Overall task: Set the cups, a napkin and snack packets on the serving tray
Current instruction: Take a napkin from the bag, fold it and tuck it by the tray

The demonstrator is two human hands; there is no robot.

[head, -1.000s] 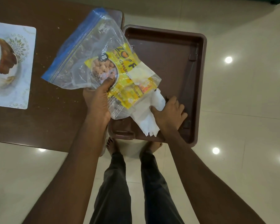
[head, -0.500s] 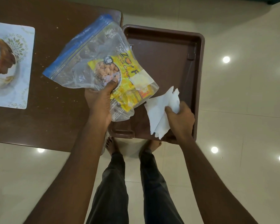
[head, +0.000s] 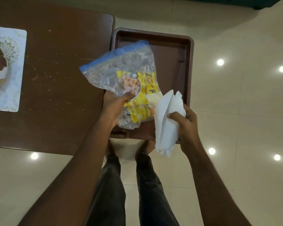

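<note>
A dark brown table (head: 55, 79) filled the upper left of the frame, its top speckled with pale crumbs. A white placemat (head: 10, 70) with a gold leaf pattern lay on it at the far left edge. At the table's right side, in the upper centre, a brown serving tray (head: 170, 46) overhung the glossy beige tiled floor (head: 235, 111).

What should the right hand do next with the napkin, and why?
Probably lay the napkin flat on the bare floor of the tray. The right hand holds it crumpled above the tray's near edge, while the left hand grips the snack bag.
</note>
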